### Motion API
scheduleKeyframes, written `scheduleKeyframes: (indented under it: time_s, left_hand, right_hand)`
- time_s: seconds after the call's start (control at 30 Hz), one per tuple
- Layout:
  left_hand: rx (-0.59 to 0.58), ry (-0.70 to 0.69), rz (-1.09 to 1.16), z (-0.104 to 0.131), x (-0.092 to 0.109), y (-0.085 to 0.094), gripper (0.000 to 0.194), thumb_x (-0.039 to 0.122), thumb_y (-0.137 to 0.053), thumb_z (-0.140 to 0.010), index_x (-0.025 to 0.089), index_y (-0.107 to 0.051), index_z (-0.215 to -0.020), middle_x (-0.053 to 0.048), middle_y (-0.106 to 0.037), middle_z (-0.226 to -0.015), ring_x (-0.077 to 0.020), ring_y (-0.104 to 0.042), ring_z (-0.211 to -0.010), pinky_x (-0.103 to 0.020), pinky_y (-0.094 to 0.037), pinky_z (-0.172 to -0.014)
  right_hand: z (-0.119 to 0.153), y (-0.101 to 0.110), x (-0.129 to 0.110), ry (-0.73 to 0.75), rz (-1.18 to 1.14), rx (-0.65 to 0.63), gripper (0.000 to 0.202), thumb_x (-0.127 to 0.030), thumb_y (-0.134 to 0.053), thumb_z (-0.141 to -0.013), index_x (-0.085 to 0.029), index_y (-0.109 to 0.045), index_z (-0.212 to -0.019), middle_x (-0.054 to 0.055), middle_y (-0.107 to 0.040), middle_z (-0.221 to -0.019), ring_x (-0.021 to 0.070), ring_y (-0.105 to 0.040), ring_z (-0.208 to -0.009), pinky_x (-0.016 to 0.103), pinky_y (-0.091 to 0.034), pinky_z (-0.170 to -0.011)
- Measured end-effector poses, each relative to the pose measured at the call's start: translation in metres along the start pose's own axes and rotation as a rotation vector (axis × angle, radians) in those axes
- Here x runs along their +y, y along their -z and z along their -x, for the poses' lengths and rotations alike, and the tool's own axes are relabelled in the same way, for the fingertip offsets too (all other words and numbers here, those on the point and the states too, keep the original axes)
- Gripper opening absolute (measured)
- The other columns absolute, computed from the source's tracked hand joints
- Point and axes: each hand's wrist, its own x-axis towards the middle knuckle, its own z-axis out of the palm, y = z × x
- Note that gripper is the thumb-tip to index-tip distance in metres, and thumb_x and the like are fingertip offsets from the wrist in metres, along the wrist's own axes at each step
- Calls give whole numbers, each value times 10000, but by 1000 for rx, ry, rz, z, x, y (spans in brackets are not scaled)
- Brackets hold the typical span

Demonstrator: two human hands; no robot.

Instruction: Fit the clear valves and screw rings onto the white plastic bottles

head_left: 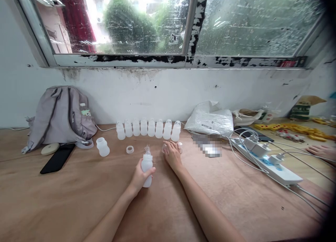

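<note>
My left hand is wrapped round a white baby bottle, held upright and slightly tilted above the table. A clear teat with a white collar sits on top of it. My right hand reaches forward with fingers apart, low over the table. Beside its fingertips lies a clear domed cap, partly covered; whether they touch is unclear. Another small clear piece shows at the hand's right side. A white collar ring lies to the left, and an open bottle without a top stands farther left.
Several capped bottles stand in a row near the wall. At left are a backpack, a phone and a round cream case. A plastic package and a cabled power strip lie right. Another person's hand rests far right.
</note>
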Motion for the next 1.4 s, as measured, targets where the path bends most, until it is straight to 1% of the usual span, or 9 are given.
scheduleKeyframes:
  time_s: [0.27, 0.4, 0.47, 0.53, 0.7, 0.87, 1.07, 1.23, 1.4]
  left_hand:
    - [-11, -9, -25, 0, 0, 0, 405, 362, -662, -600, 169, -449, -885, 31, -507, -664, -91, -506, -483, -215, -430, -458]
    - [63, -133, -256, 3, 0, 0, 350, 366, -600, -661, 180, -450, -916, 3, -564, -719, -123, -555, -571, -232, -444, -541]
    - [165, -242, -472, 6, 0, 1, 359, 367, -570, -685, 200, -443, -977, -12, -602, -777, -158, -591, -667, -248, -441, -604]
    - [234, -312, -698, 9, 0, 2, 392, 375, -539, -706, 217, -423, -1046, -32, -627, -834, -193, -610, -730, -267, -437, -623]
    - [200, -389, -980, 9, -4, 7, 436, 365, -503, -715, 158, -405, -1086, -113, -637, -857, -252, -623, -751, -302, -447, -576]
    - [6, -396, -780, 12, 3, 8, 375, 331, -547, -680, 198, -405, -1001, -57, -640, -785, -214, -621, -682, -257, -422, -523]
    - [-78, -319, -436, 17, 16, 2, 379, 301, -625, -622, 185, -446, -934, -28, -611, -762, -170, -585, -650, -229, -409, -520]
    - [-373, -25, 7, 14, 14, 4, 306, 293, -601, -657, 142, -476, -892, 17, -533, -603, -119, -526, -466, -232, -406, -446]
    - [-287, 81, 139, 5, 7, 10, 297, 310, -630, -628, 136, -472, -810, 25, -520, -576, -111, -512, -430, -223, -384, -409]
  right_hand:
    - [-3, 10, 17, -126, 110, 102, 307, -125, -395, -762, -190, -575, -1002, 118, -477, -1195, 281, -308, -1178, 515, -116, -969]
    - [-4, 24, -4, -125, -176, 228, 270, -200, -344, -816, -165, -567, -965, 120, -556, -1025, 226, -484, -969, 379, -345, -849]
    - [1, 31, -26, -92, -378, 149, 275, -254, -305, -849, -167, -551, -934, 72, -591, -817, 170, -541, -727, 277, -406, -662]
    - [9, 36, -51, -57, -478, 6, 316, -282, -247, -875, -175, -543, -857, 19, -554, -637, 130, -506, -555, 225, -365, -537]
    - [22, 42, -90, -16, -379, -119, 261, -412, -445, -779, -186, -454, -649, -31, -445, -482, 97, -399, -421, 216, -243, -440]
    - [17, 48, -92, -64, -465, -95, 317, -409, -493, -735, -186, -394, -532, -48, -372, -432, 71, -348, -399, 209, -232, -433]
    - [15, 56, -89, -44, -626, -93, 333, -367, -545, -701, -177, -373, -489, -63, -304, -433, 55, -294, -406, 212, -209, -425]
    - [10, 51, -83, -119, -1005, -316, 261, -402, -543, -719, -170, -491, -612, -52, -358, -517, 69, -318, -474, 204, -243, -436]
    - [3, 32, -66, -221, -1149, -430, 350, -401, -634, -648, -204, -528, -917, -74, -361, -531, 75, -334, -484, 193, -265, -435]
